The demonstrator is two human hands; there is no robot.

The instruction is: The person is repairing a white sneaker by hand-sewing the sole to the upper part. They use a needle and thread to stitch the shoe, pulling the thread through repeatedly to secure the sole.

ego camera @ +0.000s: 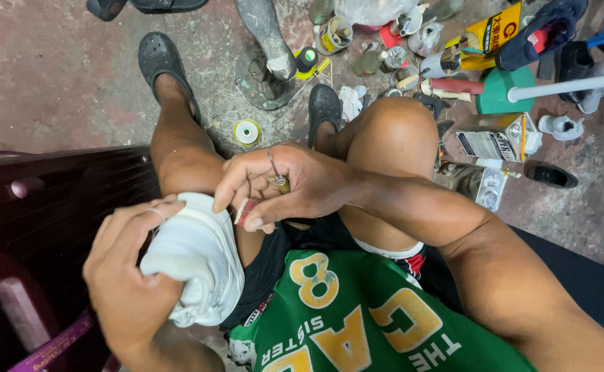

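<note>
The left hand (126, 275) covers much of the white shoe (202, 275), hiding its toe. The right hand's (285, 186) grip conceals most of a thin metal tool (274, 169). The floor clutter is too small to identify.

White shoe (199, 269), green jersey (357, 324) with yellow lettering, black clogs (161, 58), dark red bench (54, 200).

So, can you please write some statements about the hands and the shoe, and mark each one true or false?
1. The left hand grips a white shoe on the person's lap. True.
2. The shoe is black. False: it is white.
3. The right hand holds a thin metal tool at the shoe's edge. True.
4. A spool of thread lies on the floor between the feet. True.
5. Both feet are bare. False: they wear dark clogs.
</note>
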